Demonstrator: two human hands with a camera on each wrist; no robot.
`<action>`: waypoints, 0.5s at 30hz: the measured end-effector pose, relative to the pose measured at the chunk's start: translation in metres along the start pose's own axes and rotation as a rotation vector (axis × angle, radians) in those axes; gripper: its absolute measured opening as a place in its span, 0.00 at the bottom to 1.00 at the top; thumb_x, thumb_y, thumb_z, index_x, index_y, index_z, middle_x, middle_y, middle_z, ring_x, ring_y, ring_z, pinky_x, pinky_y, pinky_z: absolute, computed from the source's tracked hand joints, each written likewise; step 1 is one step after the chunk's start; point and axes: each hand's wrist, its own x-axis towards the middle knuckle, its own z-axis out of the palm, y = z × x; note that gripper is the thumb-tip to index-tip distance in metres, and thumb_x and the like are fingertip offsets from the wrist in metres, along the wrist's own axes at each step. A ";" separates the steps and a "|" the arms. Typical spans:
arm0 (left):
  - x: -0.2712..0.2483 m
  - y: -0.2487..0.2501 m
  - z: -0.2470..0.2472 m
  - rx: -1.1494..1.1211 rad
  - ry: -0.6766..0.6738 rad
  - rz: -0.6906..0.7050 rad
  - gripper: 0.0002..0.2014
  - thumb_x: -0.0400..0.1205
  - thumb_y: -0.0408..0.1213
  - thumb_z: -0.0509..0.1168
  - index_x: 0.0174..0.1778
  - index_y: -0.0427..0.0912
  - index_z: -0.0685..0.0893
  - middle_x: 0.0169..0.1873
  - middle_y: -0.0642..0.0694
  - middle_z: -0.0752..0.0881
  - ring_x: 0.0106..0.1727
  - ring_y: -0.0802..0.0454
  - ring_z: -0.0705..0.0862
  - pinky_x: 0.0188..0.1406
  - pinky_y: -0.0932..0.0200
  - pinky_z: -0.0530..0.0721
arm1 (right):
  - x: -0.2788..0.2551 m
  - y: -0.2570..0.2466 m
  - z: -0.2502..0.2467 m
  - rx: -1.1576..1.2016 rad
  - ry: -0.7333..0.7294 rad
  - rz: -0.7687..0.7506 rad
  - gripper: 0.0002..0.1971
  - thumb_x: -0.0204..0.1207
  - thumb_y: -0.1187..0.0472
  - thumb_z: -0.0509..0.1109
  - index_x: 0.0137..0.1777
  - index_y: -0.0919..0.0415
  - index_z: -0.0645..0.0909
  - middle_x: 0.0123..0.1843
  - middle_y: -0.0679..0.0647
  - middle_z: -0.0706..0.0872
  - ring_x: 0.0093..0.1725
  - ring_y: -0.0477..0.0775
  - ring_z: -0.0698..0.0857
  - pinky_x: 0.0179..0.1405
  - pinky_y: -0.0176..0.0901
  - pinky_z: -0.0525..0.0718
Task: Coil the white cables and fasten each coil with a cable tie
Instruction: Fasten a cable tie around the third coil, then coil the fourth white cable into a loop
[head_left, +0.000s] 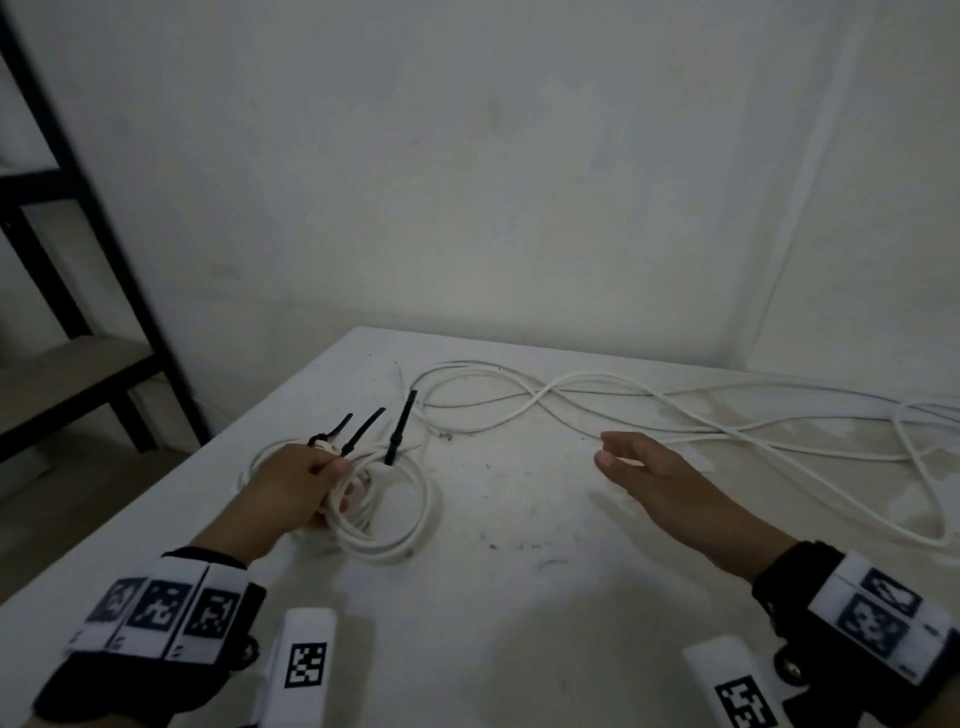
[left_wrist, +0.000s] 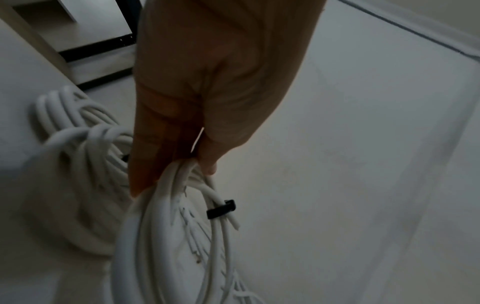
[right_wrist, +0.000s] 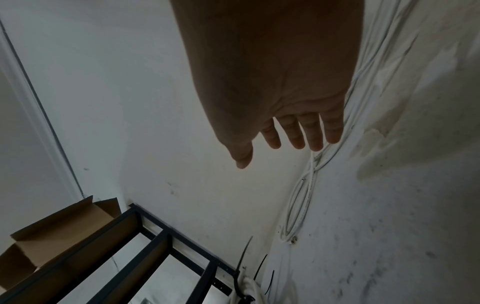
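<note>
My left hand (head_left: 298, 486) grips a bundle of coiled white cables (head_left: 395, 514) at the table's left side. Three black cable ties (head_left: 399, 434) stick up from the coils beyond my knuckles. In the left wrist view my fingers (left_wrist: 166, 148) curl round the coil (left_wrist: 155, 236), and a black tie (left_wrist: 221, 209) cinches a thin strand of it. A long loose white cable (head_left: 571, 400) sprawls in loops across the far and right part of the table. My right hand (head_left: 649, 467) hovers open, fingers relaxed, just short of that loose cable (right_wrist: 301, 201), holding nothing.
The white table (head_left: 519, 597) is stained and speckled; its left edge runs diagonally. A black metal shelf (head_left: 67, 208) stands to the left by the wall, with a cardboard box (right_wrist: 54, 232) on it. White walls close in behind and to the right.
</note>
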 end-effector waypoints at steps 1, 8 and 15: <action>0.003 -0.003 0.000 0.016 0.002 -0.022 0.15 0.85 0.32 0.57 0.49 0.24 0.84 0.38 0.31 0.85 0.37 0.38 0.83 0.28 0.58 0.86 | 0.000 0.000 0.000 -0.005 -0.002 0.008 0.24 0.80 0.46 0.59 0.74 0.49 0.66 0.69 0.42 0.72 0.60 0.43 0.75 0.60 0.39 0.68; 0.018 -0.012 0.003 0.359 0.083 0.054 0.12 0.83 0.33 0.61 0.48 0.31 0.88 0.31 0.40 0.83 0.32 0.51 0.78 0.24 0.72 0.68 | 0.004 0.003 -0.002 -0.060 -0.008 0.005 0.23 0.79 0.45 0.60 0.73 0.49 0.67 0.66 0.41 0.72 0.58 0.42 0.77 0.58 0.38 0.68; 0.018 0.008 0.009 0.475 0.285 0.200 0.10 0.81 0.34 0.63 0.50 0.33 0.86 0.52 0.36 0.87 0.55 0.38 0.83 0.49 0.54 0.75 | 0.023 0.020 -0.022 -0.124 0.047 0.038 0.23 0.79 0.48 0.64 0.73 0.52 0.69 0.72 0.48 0.74 0.62 0.47 0.77 0.58 0.39 0.70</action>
